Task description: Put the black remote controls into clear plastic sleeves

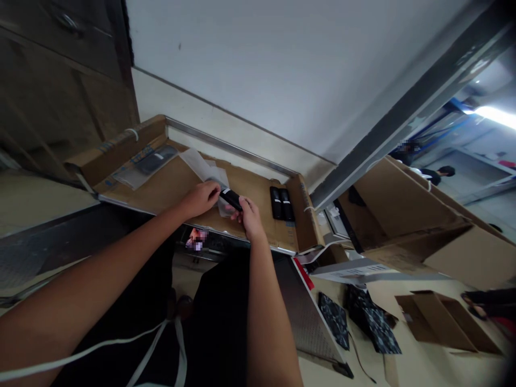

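My right hand (249, 215) grips the lower end of a small black device (230, 198) with a white label. My left hand (201, 198) pinches a clear plastic bag (224, 206) at the device's upper end; the device lies partly in the bag. Both hands hover over a flat cardboard sheet (173, 185) on the worktop. Two more black devices (281, 203) lie side by side on the cardboard to the right of my hands.
A bagged dark item (147, 163) and loose clear bags (199, 164) lie at the cardboard's far left. Open cardboard boxes (407, 215) stand at right. Dark patterned pieces (363, 320) lie on the floor. A white wall is behind. Another person (437, 173) is in the distance.
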`<state>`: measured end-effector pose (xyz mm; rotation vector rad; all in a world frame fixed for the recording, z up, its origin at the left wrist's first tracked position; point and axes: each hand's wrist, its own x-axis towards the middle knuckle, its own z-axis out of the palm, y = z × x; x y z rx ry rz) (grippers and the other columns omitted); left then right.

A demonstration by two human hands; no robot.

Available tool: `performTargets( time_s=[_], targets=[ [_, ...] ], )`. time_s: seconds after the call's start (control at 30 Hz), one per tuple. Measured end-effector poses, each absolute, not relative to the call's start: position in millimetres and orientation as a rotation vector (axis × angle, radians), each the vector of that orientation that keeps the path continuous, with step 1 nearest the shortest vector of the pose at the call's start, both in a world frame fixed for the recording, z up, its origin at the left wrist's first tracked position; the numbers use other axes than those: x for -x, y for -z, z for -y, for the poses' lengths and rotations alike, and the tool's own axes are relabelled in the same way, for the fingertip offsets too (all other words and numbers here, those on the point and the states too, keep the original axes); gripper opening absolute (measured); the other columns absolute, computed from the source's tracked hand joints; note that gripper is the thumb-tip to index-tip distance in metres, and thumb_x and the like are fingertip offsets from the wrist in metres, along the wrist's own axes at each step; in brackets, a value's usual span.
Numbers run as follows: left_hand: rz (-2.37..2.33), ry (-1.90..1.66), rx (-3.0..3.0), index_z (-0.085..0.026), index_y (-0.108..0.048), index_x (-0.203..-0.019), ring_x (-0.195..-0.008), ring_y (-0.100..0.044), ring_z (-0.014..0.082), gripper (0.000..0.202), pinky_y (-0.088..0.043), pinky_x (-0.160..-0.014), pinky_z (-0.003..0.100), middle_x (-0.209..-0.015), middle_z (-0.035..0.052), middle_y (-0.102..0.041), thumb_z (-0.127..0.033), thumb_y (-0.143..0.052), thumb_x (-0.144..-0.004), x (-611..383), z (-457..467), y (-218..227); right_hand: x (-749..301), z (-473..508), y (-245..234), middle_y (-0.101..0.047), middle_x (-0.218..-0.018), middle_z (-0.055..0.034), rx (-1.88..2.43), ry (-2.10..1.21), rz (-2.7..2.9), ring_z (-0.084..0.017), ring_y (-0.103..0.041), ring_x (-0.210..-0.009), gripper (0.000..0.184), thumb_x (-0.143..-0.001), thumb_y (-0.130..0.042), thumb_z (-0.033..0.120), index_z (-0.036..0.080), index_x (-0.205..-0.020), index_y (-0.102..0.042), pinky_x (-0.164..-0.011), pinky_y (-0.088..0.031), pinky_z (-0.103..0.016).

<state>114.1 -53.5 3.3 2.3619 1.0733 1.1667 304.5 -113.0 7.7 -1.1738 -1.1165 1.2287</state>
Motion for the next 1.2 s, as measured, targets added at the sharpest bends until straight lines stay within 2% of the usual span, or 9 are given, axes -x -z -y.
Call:
performTargets(
  time_s=[0.1,0.3,0.43,0.53,0.7,0.93,1.07,1.2],
  targets=[
    [-1.025,-1.16,-2.356,-0.018,-0.057,-0.09,-0.076,-0.057,0.0174,0.01,-0.044,-0.075,0.029,-0.084,0.0045,-0.062,-0.02,-0.047,-0.092,-122,64,-4,-300,112,-6,-0.07,-0.072,0.0019,1.154,-1.2,1.129,-0.007,-0.047,-0.041,0.05,-0.084,-0.06,0.061,0.02,-0.112,-0.063,-0.041,-0.036,-0.019],
    [-0.923,-1.246,-2.277,-0.02,-0.054,-0.093,-0.076,-0.057,0.0156,0.011,-0.044,-0.073,0.028,-0.085,0.0031,-0.06,-0.023,-0.043,-0.096,-135,91,1,-298,112,-5,-0.065,-0.081,0.0024,1.185,-1.135,1.202,-0.005,-0.046,-0.044,0.052,-0.082,-0.062,0.062,0.021,-0.115,-0.066,-0.041,-0.034,-0.019],
    [-0.943,-1.301,-2.212,-0.02,-0.052,-0.096,-0.077,-0.058,0.0156,0.01,-0.045,-0.073,0.028,-0.087,0.0033,-0.06,-0.024,-0.044,-0.097,-134,96,3,-302,117,-10,-0.055,-0.063,0.0061,1.162,-1.233,1.234,-0.006,-0.04,-0.046,0.055,-0.083,-0.061,0.061,0.019,-0.119,-0.068,-0.042,-0.028,-0.019],
    [-0.964,-1.386,-2.138,-0.019,-0.052,-0.098,-0.078,-0.058,0.0156,0.008,-0.045,-0.073,0.028,-0.088,0.0035,-0.06,-0.024,-0.046,-0.096,-131,94,2,-307,121,-14,-0.045,-0.054,0.0095,1.108,-1.341,1.211,-0.007,-0.037,-0.046,0.056,-0.081,-0.067,0.054,0.019,-0.125,-0.066,-0.043,-0.023,-0.017],
    [-0.953,-1.41,-2.116,-0.019,-0.051,-0.096,-0.078,-0.056,0.0156,0.007,-0.045,-0.074,0.028,-0.087,0.0028,-0.058,-0.023,-0.046,-0.096,-128,96,4,-307,121,-13,-0.052,-0.06,0.0088,1.124,-1.324,1.244,-0.006,-0.044,-0.049,0.054,-0.074,-0.076,0.046,0.021,-0.121,-0.066,-0.046,-0.029,-0.017],
    [-0.908,-1.315,-2.185,-0.02,-0.051,-0.093,-0.077,-0.057,0.0161,0.008,-0.045,-0.075,0.028,-0.084,0.0023,-0.058,-0.024,-0.045,-0.096,-127,101,8,-295,108,5,-0.065,-0.074,0.0059,1.197,-1.112,1.304,-0.007,-0.047,-0.05,0.042,-0.072,-0.075,0.045,0.022,-0.104,-0.062,-0.045,-0.038,-0.018],
    [-0.853,-1.319,-2.187,-0.02,-0.052,-0.094,-0.078,-0.057,0.0161,0.009,-0.045,-0.075,0.028,-0.085,0.0025,-0.058,-0.025,-0.045,-0.097,-126,101,8,-290,104,12,-0.066,-0.078,0.0023,1.328,-0.874,1.407,-0.01,-0.056,-0.065,0.028,-0.075,-0.072,0.037,0.02,-0.096,-0.063,-0.057,-0.045,-0.02],
    [-0.827,-1.337,-2.119,-0.02,-0.052,-0.093,-0.078,-0.057,0.016,0.009,-0.045,-0.074,0.028,-0.086,0.0024,-0.059,-0.026,-0.047,-0.097,-125,99,9,-281,106,8,-0.068,-0.079,0.0,1.556,-0.676,1.5,-0.013,-0.06,-0.07,0.019,-0.08,-0.069,0.036,0.02,-0.091,-0.066,-0.065,-0.046,-0.024]
  ],
)
